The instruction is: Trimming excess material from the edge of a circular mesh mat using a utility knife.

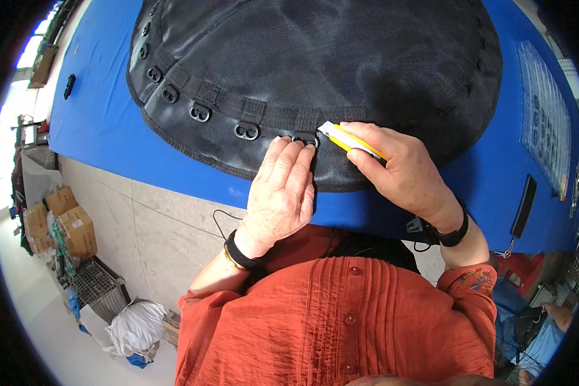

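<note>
At the far left, cardboard boxes [77,231] stand on the floor [145,235], with a wire crate [96,289] and a white sack [138,325] nearer. A small black object [69,86] lies on the left part of the blue-covered desk [103,122].

To its right, a large rounded black woven panel [315,58] covers the middle of the desk, mostly beyond both hands, its curved near edge toward the person. Webbing loops carrying dark rings follow its left and near rim; one ring [200,113] and another ring [246,130] lie left of the fingers.

The left hand [282,183] reaches over the panel's near edge, fingers straight and together, fingertips on the next ring [305,139]. Its thumb is hidden, so I cannot tell whether it pinches anything.

Just to the right, the right hand [402,164] is closed around a yellow utility knife [354,141] above the panel's near part. The blade points left, just beside that ring; whether it touches the webbing is unclear.

Farther right, a clear plastic sheet [545,122] lies on the desk, with a black strap [524,206] nearer. At the near right is part of another person [531,328].
</note>
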`<state>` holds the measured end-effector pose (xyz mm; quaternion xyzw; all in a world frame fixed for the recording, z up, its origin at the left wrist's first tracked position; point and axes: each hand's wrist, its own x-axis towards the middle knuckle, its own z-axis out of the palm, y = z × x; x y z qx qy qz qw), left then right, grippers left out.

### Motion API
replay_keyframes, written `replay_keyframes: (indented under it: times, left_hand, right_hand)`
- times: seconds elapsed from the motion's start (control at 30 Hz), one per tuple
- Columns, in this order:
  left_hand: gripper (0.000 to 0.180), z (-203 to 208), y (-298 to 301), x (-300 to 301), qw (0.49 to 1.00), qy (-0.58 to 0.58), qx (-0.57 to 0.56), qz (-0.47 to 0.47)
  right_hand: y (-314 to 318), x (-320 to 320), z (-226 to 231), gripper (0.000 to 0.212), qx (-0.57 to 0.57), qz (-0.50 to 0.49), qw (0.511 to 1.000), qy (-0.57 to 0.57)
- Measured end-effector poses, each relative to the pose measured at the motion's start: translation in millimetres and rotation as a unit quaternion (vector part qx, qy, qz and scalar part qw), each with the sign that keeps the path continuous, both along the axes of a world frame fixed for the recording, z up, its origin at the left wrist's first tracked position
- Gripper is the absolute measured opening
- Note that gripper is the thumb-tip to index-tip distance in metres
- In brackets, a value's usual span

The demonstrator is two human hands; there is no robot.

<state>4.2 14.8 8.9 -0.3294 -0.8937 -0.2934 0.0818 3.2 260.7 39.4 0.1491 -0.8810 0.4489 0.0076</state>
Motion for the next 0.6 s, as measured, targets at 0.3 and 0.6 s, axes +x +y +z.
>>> replay_keyframes:
  times: [0.3,0.6]
  left_hand:
    - [0.048,-0.1,0.1,-0.2,1.0,-0.003,0.004,-0.002]
    - [0.047,-1.2,0.2,-0.4,1.0,0.002,0.005,-0.002]
  right_hand:
    - [-0.2,0.2,0.0,0.035,-0.002,-0.003,1.0,-0.01]
    - [-2.0,0.9,2.9,0.035,-0.002,-0.008,1.0,-0.022]
